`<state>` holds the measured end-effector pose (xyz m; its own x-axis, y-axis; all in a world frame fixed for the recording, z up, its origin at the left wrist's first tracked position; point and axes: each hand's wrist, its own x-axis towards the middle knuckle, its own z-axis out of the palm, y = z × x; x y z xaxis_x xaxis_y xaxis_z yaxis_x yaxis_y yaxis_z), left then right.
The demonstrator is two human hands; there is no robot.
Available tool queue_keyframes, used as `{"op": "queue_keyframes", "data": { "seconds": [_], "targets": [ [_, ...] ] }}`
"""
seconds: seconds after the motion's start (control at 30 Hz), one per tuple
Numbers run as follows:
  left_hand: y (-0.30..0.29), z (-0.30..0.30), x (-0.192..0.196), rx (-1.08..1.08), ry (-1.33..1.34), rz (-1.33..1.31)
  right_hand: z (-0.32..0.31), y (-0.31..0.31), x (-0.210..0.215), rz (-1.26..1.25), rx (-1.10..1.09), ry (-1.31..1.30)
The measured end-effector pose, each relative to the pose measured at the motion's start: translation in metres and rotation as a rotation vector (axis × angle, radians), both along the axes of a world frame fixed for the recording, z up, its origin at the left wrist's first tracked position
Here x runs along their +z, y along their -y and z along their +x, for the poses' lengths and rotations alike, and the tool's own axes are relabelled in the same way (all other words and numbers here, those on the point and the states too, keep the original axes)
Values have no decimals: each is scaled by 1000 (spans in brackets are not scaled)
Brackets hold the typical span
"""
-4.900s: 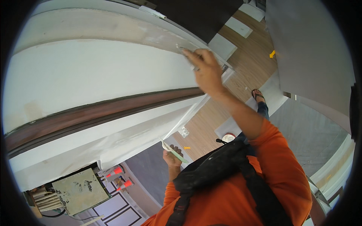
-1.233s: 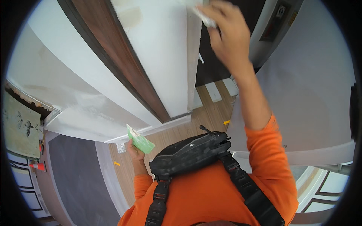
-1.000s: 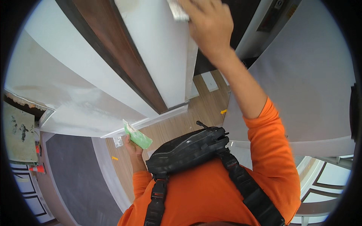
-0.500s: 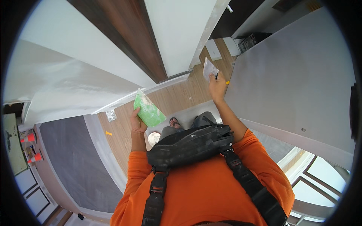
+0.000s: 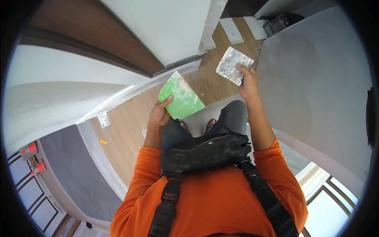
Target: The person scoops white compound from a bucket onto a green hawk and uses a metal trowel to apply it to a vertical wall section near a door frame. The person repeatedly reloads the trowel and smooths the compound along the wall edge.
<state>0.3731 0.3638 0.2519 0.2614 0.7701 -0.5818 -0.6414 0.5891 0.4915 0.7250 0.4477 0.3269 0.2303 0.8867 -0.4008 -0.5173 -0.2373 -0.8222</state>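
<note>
My left hand [image 5: 159, 115] grips a flat green square board [image 5: 181, 100] smeared with white paste, held level in front of my chest. My right hand [image 5: 249, 81] is raised a little higher and to the right, holding a grey square pad [image 5: 233, 65] covered in white dust or filler. Both hands are clear of the white wall [image 5: 166, 27]. Between them, far below, I see my feet [image 5: 196, 126] standing on a light platform.
A dark brown band [image 5: 90, 47] runs across the white wall at the upper left. A wooden floor [image 5: 130, 122] lies below, with a small grey pad [image 5: 104, 119] and an orange bit [image 5: 103, 141] on it. A grey panel [image 5: 316, 79] rises on the right.
My right hand came down off the wall with the grey pad and now hangs near chest height. My left hand lifted the green board closer, and the view tilted downward.
</note>
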Motion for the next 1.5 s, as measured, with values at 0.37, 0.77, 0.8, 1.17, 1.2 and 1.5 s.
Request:
{"op": "queue_keyframes", "data": {
  "seconds": [0.37, 0.77, 0.8, 1.17, 1.2, 1.5],
  "targets": [
    [-41, 46, -123, 64, 27, 292, 17, 38, -113, 317, 352, 1028],
    [-51, 92, -96, 134, -44, 501, -38, 39, -77, 963, 370, 1733],
    [-53, 95, -92, 130, -36, 526, -39, 36, -79, 963, 367, 1784],
    [-74, 100, -75, 90, -183, 462, 9, -12, -53, 792, 686, 1151],
    [-65, 103, -70, 83, -151, 456, 18, -12, -32, 673, 654, 982],
    [-53, 69, -103, 129, 32, 450, 15, -106, 103, 1592, -450, 934]
  ]
}}
